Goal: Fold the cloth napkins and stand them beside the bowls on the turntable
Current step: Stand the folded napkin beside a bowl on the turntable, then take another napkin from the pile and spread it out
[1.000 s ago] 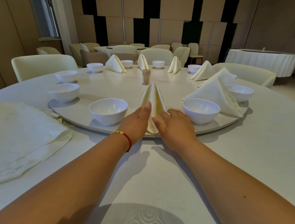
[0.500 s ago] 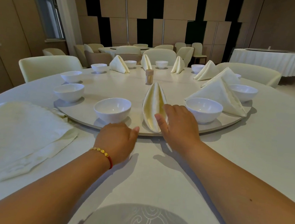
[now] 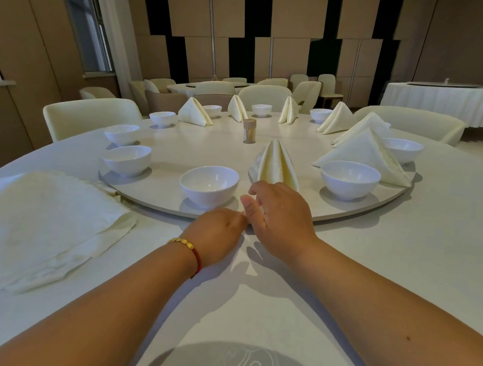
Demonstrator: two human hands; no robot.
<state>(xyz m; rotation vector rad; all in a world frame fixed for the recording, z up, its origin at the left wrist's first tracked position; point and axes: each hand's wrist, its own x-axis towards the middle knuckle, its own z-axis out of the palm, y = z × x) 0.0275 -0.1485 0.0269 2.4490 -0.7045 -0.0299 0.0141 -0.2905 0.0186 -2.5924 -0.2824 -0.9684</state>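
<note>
Hands: left hand [image 3: 218, 234] loosely curled, holding nothing, at turntable [image 3: 361, 205] edge
Right hand [image 3: 283, 217]: fingers relaxed, spread, holding nothing, before napkin [image 3: 275, 167]

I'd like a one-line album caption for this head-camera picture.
Both hands, left and right, at the turntable edge before a standing folded napkin between two white bowls.

Open gap between bowl [image 3: 209, 185] and napkin [image 3: 275, 166]
</note>
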